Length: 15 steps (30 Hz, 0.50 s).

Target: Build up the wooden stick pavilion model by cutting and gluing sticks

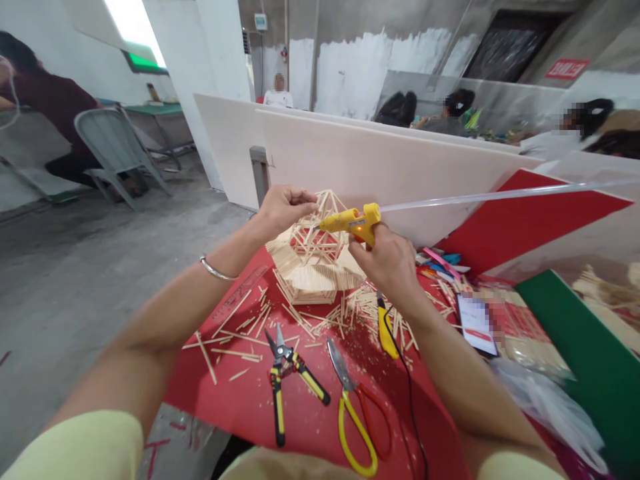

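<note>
My right hand is wrapped round a yellow hot glue gun, with a long clear glue stick running out of its back. The gun's nozzle points left at a model built of thin wooden sticks, with a pointed open frame on top and slatted, roof-like panels below. At the frame's upper left, my left hand has its fingers pinched together at the sticks; what lies between the fingertips is too small to make out. The model stands on a red table.
Garden snips, red-and-yellow scissors and a yellow utility knife lie in front among loose sticks. A black cord crosses the table. Rightward are a phone, a plastic bag and a green board. Pale panels stand behind; other people sit beyond.
</note>
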Tool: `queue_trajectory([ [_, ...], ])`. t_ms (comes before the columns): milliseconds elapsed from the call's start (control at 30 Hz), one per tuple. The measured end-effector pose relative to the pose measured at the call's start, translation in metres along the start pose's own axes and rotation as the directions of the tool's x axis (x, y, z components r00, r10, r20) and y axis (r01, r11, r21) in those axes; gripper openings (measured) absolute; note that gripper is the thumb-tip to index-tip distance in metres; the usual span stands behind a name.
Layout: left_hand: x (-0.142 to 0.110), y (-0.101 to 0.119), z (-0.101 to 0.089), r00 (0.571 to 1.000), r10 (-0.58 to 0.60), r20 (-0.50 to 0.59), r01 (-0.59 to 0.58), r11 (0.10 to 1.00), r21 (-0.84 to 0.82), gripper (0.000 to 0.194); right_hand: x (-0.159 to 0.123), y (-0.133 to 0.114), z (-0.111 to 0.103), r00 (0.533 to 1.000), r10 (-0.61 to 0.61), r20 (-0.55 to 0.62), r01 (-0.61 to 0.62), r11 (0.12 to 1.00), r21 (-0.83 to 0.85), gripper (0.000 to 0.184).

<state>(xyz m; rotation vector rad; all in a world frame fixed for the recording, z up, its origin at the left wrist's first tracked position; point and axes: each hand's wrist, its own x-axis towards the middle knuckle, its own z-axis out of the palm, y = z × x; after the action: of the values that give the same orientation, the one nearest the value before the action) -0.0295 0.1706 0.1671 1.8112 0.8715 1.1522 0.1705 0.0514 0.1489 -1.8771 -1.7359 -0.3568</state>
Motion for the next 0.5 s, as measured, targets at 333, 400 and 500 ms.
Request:
queue_trajectory([
  [333, 0.0043, -0.0038, 0.0037, 0.998, 0.063, 0.015, -0.064, 0.993, 0.099, 0.022, -0.0003, 0.0005, 0.0009, 1.0, 0.012, 0.021, -0.013, 1.0, 0.023, 0.031],
  [400, 0.0037, -0.0021, 0.0043, 0.997, 0.071, 0.021, -0.073, 0.991, 0.111, 0.021, -0.0003, 0.0007, 0.0009, 1.0, 0.014, 0.019, -0.014, 0.999, 0.031, 0.032],
  [500, 0.0028, -0.0003, 0.0048, 0.997, 0.074, 0.03, -0.078, 0.989, 0.124, 0.021, -0.0004, 0.002, 0.0022, 1.0, 0.008, 0.014, -0.008, 1.0, 0.029, 0.032],
])
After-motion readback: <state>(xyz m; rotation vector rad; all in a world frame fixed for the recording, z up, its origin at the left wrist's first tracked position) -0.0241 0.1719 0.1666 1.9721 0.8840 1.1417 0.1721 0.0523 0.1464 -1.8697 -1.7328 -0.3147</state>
